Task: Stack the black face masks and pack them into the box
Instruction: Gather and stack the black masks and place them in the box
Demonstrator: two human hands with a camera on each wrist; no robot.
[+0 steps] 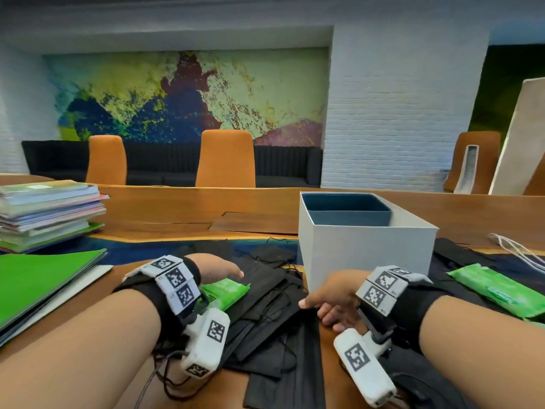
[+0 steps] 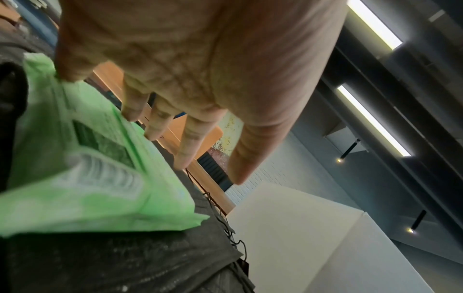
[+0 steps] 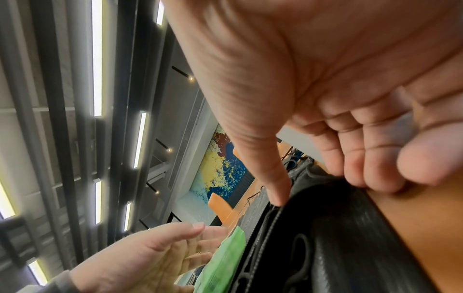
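A loose pile of black face masks (image 1: 265,314) lies on the wooden table in front of me. A green plastic packet (image 1: 227,292) sits on the pile's left part. My left hand (image 1: 221,270) hovers over that packet with straight fingers; in the left wrist view the fingertips (image 2: 132,115) touch the green packet (image 2: 100,168) and the thumb stands clear. My right hand (image 1: 315,309) pinches the pile's right edge. In the right wrist view its thumb lies on top of the black masks (image 3: 325,237) and the curled fingers (image 3: 375,168) reach under them. The white box (image 1: 362,255), open and dark blue inside, stands just behind my right hand.
A stack of books (image 1: 50,214) and a green folder (image 1: 44,278) fill the table's left side. At the right lie another green packet (image 1: 498,290), more black masks (image 1: 460,252) and white cables (image 1: 516,249). Orange chairs (image 1: 225,157) stand behind the table.
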